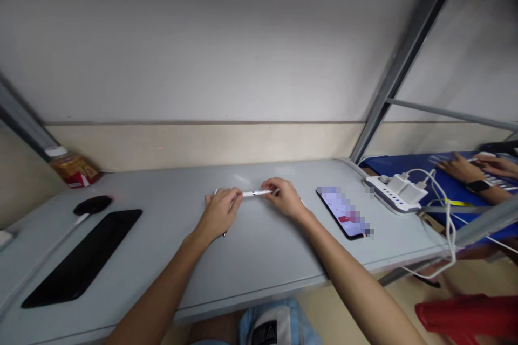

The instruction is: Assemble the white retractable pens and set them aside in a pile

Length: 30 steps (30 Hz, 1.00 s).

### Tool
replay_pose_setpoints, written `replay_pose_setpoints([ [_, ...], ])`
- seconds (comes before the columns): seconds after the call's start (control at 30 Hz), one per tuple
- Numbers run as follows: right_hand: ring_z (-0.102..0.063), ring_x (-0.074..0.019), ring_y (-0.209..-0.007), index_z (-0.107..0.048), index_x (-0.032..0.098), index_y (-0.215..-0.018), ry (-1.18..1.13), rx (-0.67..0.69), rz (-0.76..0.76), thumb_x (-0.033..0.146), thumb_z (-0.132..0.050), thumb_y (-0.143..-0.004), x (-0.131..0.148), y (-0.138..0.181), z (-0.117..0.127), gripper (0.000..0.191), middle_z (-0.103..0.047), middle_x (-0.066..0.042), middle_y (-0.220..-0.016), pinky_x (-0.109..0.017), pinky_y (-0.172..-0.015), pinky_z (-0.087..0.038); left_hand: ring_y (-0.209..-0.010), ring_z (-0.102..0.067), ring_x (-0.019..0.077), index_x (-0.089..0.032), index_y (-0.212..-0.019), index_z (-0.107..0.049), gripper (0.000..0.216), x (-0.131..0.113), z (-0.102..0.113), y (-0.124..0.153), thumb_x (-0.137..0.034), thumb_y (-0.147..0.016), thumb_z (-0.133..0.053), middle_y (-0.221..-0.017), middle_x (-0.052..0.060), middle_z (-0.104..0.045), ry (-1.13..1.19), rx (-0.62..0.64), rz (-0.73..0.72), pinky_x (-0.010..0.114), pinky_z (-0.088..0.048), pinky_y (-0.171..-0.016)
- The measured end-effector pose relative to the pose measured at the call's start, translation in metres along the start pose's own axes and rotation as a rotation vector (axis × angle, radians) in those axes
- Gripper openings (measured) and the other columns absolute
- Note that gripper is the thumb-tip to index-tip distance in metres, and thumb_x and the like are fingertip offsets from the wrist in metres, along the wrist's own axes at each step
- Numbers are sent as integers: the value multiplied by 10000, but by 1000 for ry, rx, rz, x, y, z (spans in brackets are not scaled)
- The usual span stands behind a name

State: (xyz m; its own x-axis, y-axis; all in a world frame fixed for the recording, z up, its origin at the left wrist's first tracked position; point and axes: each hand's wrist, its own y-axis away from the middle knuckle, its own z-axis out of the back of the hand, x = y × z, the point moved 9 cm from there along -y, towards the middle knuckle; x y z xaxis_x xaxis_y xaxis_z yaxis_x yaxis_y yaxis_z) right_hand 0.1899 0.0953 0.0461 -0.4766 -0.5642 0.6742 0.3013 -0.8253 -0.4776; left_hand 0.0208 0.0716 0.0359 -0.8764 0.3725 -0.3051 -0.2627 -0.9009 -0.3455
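Observation:
Both of my hands meet over the middle of the grey desk (259,248), each gripping one end of a slim white pen (253,193) held level between them. My left hand (220,210) has its fingers closed round the left end. At the other end, my right hand (284,197) pinches the pen between thumb and fingers. Another thin object pokes out under my left hand, mostly hidden by it, and a thin edge shows beside my right wrist; I cannot make out either. To the right of my right hand lies a phone (342,213) with its screen lit.
A power strip (394,193) with white plugs and cables sits at the right edge. On the left are a black slab-like device (84,256), a black round disc (93,205) and a jar (73,167). Another person's hands (465,170) work over a blue table. A metal post (378,108) stands between.

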Motion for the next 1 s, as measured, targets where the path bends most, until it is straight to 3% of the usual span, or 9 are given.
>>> replay_pose_setpoints([
  [0.23,-566,-175,-821,-667,182,-870,232,-21,37,43,-590,-776,-3,-1,9,185,-638,-61,-882,-274,-738,-414,-938,-545,207,-347,-1147,-585,325,1,-2,0,-350,-968,-314,-973,19,-670,31,-9,-25,347,-278,-792],
  [0.57,-568,-175,-787,-669,179,-905,373,-76,-53,54,-561,-796,-17,0,29,198,-655,-67,-897,-266,-706,-389,-940,-543,223,-302,-1084,-580,294,12,2,-3,-335,-966,-313,-961,22,-675,-16,-40,36,346,-274,-781],
  [0.7,-573,-181,-789,-681,175,-923,395,-53,-49,52,-562,-802,-15,0,25,209,-661,-76,-911,-270,-696,-392,-931,-540,221,-294,-1086,-571,286,10,2,-2,-329,-968,-313,-956,27,-674,-27,-36,23,345,-272,-779],
  [1.0,-569,-203,-922,-687,199,-1032,284,53,122,118,-543,-871,2,3,2,231,-648,-84,-985,-304,-813,-429,-918,-534,217,-286,-1057,-556,294,-4,-1,2,-347,-979,-279,-979,25,-662,-19,12,-19,352,-282,-783],
])
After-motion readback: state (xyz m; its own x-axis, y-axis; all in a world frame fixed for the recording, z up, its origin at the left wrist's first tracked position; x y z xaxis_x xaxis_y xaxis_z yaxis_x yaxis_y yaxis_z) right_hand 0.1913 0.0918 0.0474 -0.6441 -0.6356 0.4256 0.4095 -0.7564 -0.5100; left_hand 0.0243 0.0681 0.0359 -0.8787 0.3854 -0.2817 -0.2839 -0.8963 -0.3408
